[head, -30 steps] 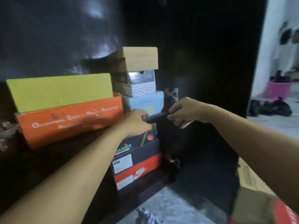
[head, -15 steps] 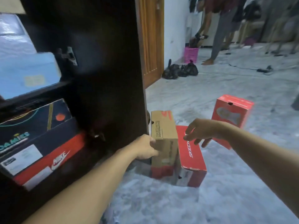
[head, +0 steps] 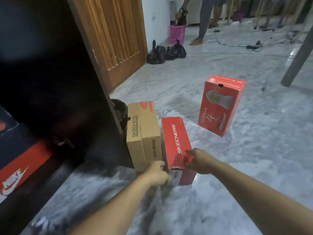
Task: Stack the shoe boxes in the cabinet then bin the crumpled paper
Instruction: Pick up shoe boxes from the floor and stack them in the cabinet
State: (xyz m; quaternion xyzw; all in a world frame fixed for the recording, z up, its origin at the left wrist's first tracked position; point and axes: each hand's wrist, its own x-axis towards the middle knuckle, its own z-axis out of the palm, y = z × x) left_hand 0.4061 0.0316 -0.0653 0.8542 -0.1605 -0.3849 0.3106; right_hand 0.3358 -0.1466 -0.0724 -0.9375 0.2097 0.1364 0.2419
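Note:
Three shoe boxes stand on the marble floor. A brown Skechers box [head: 144, 129] rests against the dark cabinet door [head: 50, 78]. A red Skechers box [head: 175, 141] lies right beside it, touching. A taller red box [head: 220, 106] stands upright, apart, further right. My left hand [head: 158, 173] curls around the near left corner of the red Skechers box. My right hand [head: 198, 160] lies over its near right top edge. A red Nike box [head: 18, 170] sits low in the cabinet at the left. Something pale and crumpled [head: 40, 223] lies blurred on the floor at the bottom left.
A wooden door [head: 115, 39] stands behind the cabinet. Black bags [head: 166, 51] and a pink basket [head: 177, 33] sit by the far wall, with a person's legs [head: 204, 19] beside them. Cables [head: 237, 44] trail across the far floor. A grey leg [head: 298, 53] slants at right.
My view swung from the stacked boxes in the cabinet down to the floor. Both hands left the cabinet and came down onto the near end of the red Skechers box.

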